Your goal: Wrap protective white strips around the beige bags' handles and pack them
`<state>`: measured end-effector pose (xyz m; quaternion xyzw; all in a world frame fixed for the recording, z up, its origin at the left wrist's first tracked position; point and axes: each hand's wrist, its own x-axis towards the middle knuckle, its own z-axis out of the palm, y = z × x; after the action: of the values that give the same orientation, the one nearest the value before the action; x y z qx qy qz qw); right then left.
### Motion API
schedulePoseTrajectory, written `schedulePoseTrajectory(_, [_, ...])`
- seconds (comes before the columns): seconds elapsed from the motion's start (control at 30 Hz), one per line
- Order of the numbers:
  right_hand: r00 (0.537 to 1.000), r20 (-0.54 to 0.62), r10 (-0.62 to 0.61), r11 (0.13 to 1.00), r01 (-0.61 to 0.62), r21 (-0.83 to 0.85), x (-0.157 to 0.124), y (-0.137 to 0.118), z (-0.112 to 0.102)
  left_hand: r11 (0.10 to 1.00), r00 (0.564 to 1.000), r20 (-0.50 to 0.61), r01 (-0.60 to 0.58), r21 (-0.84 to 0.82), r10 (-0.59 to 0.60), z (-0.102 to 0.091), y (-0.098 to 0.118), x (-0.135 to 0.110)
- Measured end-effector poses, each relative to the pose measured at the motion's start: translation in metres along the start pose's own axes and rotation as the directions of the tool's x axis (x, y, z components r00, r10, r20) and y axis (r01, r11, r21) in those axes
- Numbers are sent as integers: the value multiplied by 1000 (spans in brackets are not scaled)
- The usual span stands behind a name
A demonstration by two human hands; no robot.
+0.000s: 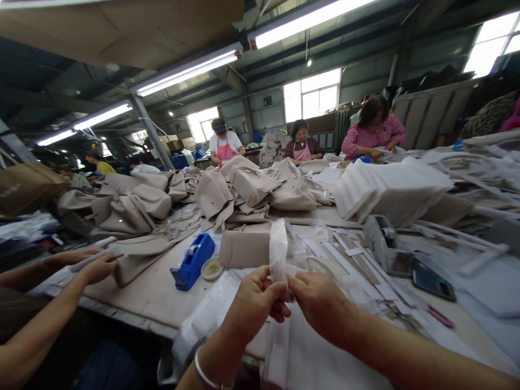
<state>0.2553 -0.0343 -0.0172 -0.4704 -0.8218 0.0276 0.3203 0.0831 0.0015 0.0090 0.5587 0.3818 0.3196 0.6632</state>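
My left hand (252, 303) is closed around a long strip in white translucent wrapping (278, 244), which stands upright in front of me. The fingers of my right hand (323, 303) pinch the same wrapping from the right, close to my left fingertips. What lies inside the wrapping cannot be made out. The strip's lower end hangs below my hands over white sheet material (320, 352). Just behind it lies a beige bag piece (246, 249). A small round dish (212, 268) and a blue tape dispenser (193, 261) stand to the left.
Beige bags (252, 184) are heaped across the table's middle, beside a stack of white foam sheets (394, 187). A grey tape dispenser (384, 244), phone (433, 277) and paper strips (357, 260) lie right. A co-worker's hands (99, 268) work at left; several people sit opposite.
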Motion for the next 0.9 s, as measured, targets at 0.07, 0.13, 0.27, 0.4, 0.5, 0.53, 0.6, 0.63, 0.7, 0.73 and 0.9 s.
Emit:
schedulePoseTrajectory(0.07, [996, -50, -77, 993, 72, -95, -2, 2, 3, 998, 998, 10, 62, -7, -62, -1, 0, 1])
schedulePoseTrajectory(0.13, [985, -103, -137, 983, 123, -136, -3, 1, 5, 993, 993, 23, 117, -17, -117, -1, -3, 1])
schedulePoseTrajectory(0.27, [974, -159, -160, 985, 149, -83, -6, -2, 11, 979, 975, 138, 186, -79, -174, -4, -14, 3])
schedulePoseTrajectory(0.4, [985, -141, -103, 993, 109, 34, -10, -3, 10, 988, 984, 133, 127, -89, -115, -9, -25, 3])
schedulePoseTrajectory(0.5, [989, -128, 67, 987, -48, 151, -12, -5, -2, 988, 992, -40, -118, 99, 123, -13, -28, 0])
schedulePoseTrajectory(0.53, [980, -96, 173, 961, -146, 236, -12, -7, -6, 959, 969, -95, -206, 195, 228, -13, -28, -2])
schedulePoseTrajectory(0.6, [926, 64, 371, 815, -358, 455, -11, -12, -12, 872, 907, -140, -325, 365, 397, -10, -30, -7])
schedulePoseTrajectory(0.63, [877, 169, 449, 695, -462, 552, -10, -15, -13, 831, 883, -131, -360, 423, 450, -8, -32, -9])
schedulePoseTrajectory(0.7, [761, 348, 548, 426, -611, 667, -8, -19, -10, 765, 858, -81, -404, 501, 507, 0, -38, -14])
schedulePoseTrajectory(0.73, [712, 395, 581, 314, -643, 699, -8, -21, -7, 739, 852, -59, -415, 531, 521, 5, -40, -17])
schedulePoseTrajectory(0.9, [740, 348, 575, 217, -549, 807, -12, -24, 3, 778, 878, -104, -352, 521, 467, 14, -43, -25])
